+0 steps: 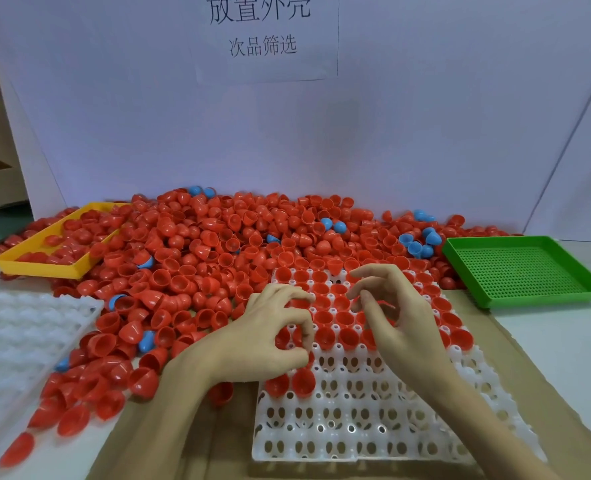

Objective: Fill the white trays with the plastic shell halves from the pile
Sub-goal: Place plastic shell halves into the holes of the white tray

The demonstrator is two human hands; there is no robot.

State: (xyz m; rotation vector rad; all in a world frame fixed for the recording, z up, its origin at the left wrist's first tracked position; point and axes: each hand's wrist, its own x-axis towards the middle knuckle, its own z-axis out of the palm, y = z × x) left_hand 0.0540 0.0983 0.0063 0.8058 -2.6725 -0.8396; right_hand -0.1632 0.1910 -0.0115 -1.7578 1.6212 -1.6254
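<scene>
Brown cardboard [190, 441] under white tray [356, 441]; pale backdrop [425, 133], possibly paper.

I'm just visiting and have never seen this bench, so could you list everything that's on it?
shell halves: too many to count, mostly red, a few blue, piled across the back and left
white tray: one, centre front, far rows filled with red halves, near rows bare
second white tray: one, left edge
yellow tray: one, back left, holding red halves
green tray: one, perforated, right
paper sign: one, white, on the back wall
left hand: over the white tray
right hand: over the white tray, fingers spread
</scene>
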